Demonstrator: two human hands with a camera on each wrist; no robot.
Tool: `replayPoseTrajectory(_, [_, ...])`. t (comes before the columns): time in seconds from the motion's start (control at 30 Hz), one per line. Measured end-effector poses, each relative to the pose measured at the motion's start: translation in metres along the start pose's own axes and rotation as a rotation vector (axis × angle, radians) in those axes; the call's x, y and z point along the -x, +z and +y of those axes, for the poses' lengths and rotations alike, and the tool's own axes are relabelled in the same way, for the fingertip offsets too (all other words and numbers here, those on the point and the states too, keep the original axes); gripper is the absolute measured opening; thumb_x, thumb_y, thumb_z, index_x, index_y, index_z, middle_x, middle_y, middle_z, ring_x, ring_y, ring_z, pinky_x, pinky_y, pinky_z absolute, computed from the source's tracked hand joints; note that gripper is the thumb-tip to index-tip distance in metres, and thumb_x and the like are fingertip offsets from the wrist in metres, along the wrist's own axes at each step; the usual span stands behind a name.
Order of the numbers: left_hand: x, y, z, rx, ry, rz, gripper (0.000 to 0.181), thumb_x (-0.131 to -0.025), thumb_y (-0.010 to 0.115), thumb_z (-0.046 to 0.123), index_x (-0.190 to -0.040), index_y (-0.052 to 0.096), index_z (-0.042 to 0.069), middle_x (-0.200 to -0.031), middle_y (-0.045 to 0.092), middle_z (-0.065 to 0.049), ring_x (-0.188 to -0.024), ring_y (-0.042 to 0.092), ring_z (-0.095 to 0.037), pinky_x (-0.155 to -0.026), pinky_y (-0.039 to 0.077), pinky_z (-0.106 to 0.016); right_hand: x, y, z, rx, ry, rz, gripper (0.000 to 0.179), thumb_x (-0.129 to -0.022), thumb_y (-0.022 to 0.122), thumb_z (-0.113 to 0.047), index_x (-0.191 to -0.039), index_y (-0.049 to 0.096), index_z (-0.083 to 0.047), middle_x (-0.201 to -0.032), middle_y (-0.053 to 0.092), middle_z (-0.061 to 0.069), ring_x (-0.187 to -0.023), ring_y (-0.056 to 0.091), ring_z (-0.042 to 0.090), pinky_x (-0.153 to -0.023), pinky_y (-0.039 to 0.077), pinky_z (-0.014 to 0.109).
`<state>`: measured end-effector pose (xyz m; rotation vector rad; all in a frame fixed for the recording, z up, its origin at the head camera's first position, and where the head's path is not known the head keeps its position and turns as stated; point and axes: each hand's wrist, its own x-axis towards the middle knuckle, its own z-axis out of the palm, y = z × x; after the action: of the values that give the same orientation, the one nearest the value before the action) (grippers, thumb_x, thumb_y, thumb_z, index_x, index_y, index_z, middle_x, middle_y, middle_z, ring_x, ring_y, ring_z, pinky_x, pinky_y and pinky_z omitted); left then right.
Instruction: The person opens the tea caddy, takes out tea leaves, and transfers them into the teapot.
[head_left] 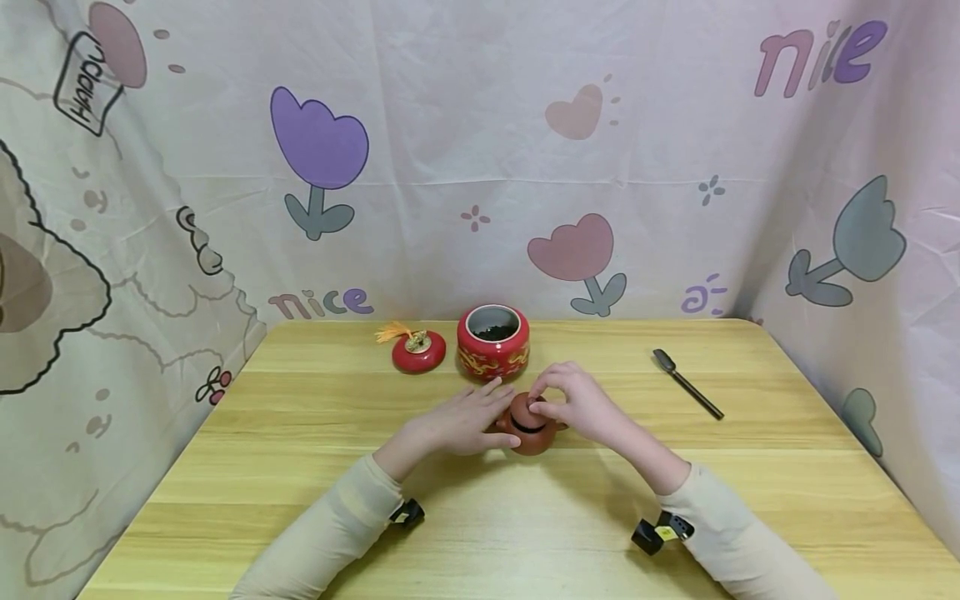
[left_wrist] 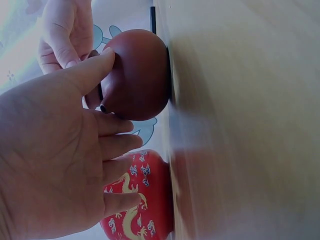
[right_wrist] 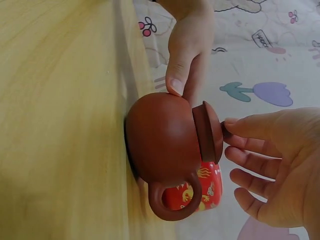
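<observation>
A small reddish-brown clay teapot (head_left: 531,442) stands upright on the table, its looped handle (right_wrist: 175,212) toward my right side and its spout (left_wrist: 106,106) toward my left. With fingers stretched out, my left hand (head_left: 468,418) touches the pot on the spout side, the thumb against its body. My right hand (head_left: 581,402) pinches the knob of the teapot lid (right_wrist: 212,132) between thumb and index finger. The lid sits tilted and partly raised at the pot's mouth, a dark gap showing under it.
Behind the teapot stands an uncovered red jar (head_left: 493,354) with gold dragons and dark contents. Its red lid (head_left: 418,354), with a gold top and orange tassel, lies left of it. A dark narrow scoop (head_left: 688,385) rests at the right of the wooden table (head_left: 315,483).
</observation>
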<state>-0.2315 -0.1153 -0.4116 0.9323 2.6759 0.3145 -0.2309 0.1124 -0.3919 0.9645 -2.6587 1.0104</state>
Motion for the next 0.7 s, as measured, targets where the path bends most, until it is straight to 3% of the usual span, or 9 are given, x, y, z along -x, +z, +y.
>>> replayPoseTrajectory(0.7, [0.0002,0.0000,0.0011,-0.024,0.008,0.003,0.081,-0.095,0.044,0.063,-0.156,0.023,0.014,-0.164,0.020,-0.004,-0.154,0.009,-0.023,-0.123,0.017,-0.051,0.0020,0.0081,0.0003,0.056,0.016,-0.039,0.004,-0.083,0.076,-0.017,-0.085,0.072,-0.018,-0.094,0.069,-0.004,-0.096,0.056,0.017,-0.086,0.049,0.038])
